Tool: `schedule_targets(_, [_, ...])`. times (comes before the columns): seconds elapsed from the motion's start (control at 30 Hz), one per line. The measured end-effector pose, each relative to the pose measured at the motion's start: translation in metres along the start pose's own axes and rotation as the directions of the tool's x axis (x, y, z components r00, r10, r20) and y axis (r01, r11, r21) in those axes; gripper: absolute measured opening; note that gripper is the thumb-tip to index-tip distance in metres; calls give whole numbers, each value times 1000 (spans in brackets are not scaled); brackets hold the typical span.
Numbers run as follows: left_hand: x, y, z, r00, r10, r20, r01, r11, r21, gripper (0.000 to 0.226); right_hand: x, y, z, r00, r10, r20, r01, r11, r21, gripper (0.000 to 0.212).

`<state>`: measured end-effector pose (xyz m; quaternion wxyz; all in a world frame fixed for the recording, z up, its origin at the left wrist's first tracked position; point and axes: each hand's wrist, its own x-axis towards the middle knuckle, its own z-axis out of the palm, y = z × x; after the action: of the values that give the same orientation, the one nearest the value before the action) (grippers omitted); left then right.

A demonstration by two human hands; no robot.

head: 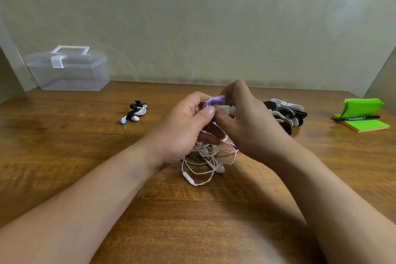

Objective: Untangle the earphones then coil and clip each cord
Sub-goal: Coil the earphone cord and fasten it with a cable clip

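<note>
Both hands are raised over the middle of the wooden table (64,156). My left hand (184,126) grips a coiled purple earphone cord (215,100), its metal plug sticking out by the thumb. My right hand (242,118) pinches a white clip (228,110) against that coil. A purple strand trails down from the hands. Below them a tangle of white earphones (203,163) lies on the table, with an inline remote and an earbud showing. At the left rests a coiled earphone bundle (136,111) held by a black clip.
A pile of black and white clips (287,113) sits right of my hands. Green sticky notes (364,122) with a black marker (356,118) lie at the far right. A clear plastic box (68,70) with a lid stands at the back left by the wall.
</note>
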<state>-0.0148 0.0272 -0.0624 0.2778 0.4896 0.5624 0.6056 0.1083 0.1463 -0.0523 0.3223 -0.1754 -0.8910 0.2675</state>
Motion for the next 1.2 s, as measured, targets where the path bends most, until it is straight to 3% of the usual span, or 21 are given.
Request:
schedule_targets(0.17, [0, -1, 0, 999, -43, 12, 43, 999, -6, 26, 3, 0, 2, 989, -25, 145, 39, 995, -92, 46])
schedule_targets(0.43, [0, 6, -4, 994, -108, 21, 110, 983, -148, 48, 0, -2, -3, 988, 2, 152, 21, 989, -148, 47])
schedule_targets(0.73, [1, 5, -9, 983, -180, 31, 182, 950, -252, 10, -2, -6, -7, 978, 42, 204, -20, 994, -109, 37])
schedule_targets(0.83, [-1, 5, -10, 978, -198, 65, 207, 958, -199, 6, -4, -6, -8, 964, 45, 260, -12, 992, -125, 34])
schedule_targets(1.0, [4, 3, -7, 980, -167, -109, 153, 980, -126, 8, -4, -5, -2, 977, 85, 198, -69, 994, -83, 16])
schedule_targets(1.2, [3, -5, -1, 980, -53, -190, 78, 989, 126, 21, -3, -11, 9, 972, 127, 196, -114, 990, -77, 20])
